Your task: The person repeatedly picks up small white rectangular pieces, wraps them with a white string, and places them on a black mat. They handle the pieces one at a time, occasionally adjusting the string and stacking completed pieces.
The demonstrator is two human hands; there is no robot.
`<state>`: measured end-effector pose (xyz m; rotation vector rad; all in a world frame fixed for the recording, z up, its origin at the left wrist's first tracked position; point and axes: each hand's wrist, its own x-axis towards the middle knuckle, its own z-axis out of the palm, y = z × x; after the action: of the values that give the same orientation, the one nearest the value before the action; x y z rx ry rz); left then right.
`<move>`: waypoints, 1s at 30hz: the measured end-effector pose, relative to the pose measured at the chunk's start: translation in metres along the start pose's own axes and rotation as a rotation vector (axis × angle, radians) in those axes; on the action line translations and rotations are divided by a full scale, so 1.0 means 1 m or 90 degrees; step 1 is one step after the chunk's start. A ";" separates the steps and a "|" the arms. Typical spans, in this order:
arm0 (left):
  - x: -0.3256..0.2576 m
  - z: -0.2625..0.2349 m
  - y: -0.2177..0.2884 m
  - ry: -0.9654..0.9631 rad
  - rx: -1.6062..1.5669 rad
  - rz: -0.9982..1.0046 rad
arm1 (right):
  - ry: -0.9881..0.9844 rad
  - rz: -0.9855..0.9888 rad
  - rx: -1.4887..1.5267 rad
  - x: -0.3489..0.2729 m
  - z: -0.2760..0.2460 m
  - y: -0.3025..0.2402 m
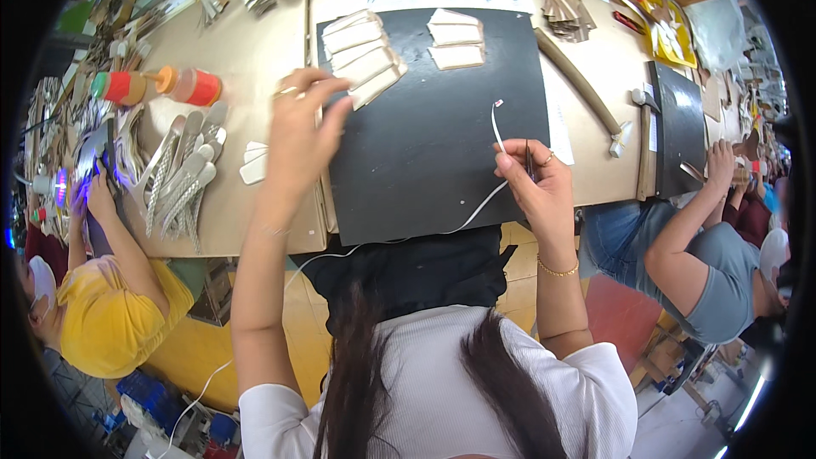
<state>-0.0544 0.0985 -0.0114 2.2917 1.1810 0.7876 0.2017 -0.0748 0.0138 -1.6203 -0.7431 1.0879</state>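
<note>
My left hand [299, 123] reaches forward over the left edge of a black work mat [442, 153], fingers apart, its fingertips at the nearest of a row of cream leather pieces [364, 55]. It holds nothing that I can see. My right hand [534, 177] hovers over the mat's right side, pinched on a thin white cord [495, 123] and a slim dark tool. The cord curves up from the fingers and also trails down off the mat's front edge. A second small stack of cream pieces [456, 38] lies further back on the mat.
A tan worktable [246, 51] carries red and orange thread spools [157, 85] and a fan of braided pale straps [183, 174] at left. A hammer [644, 132] and a second dark mat [680, 127] lie at right. One person works at each side.
</note>
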 end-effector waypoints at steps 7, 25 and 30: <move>0.106 0.099 0.040 -0.090 0.063 0.176 | 0.059 -0.013 0.018 -0.001 -0.020 -0.006; 0.095 0.059 0.068 -0.152 -0.143 0.054 | 0.108 -0.092 -0.044 0.017 -0.045 0.004; 0.006 0.035 0.065 -0.374 -0.012 0.063 | 0.063 -0.266 -0.163 0.023 -0.030 0.011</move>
<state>0.0091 0.0644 0.0042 2.3392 0.7891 0.1225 0.2381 -0.0698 -0.0008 -1.6185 -1.1303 0.6277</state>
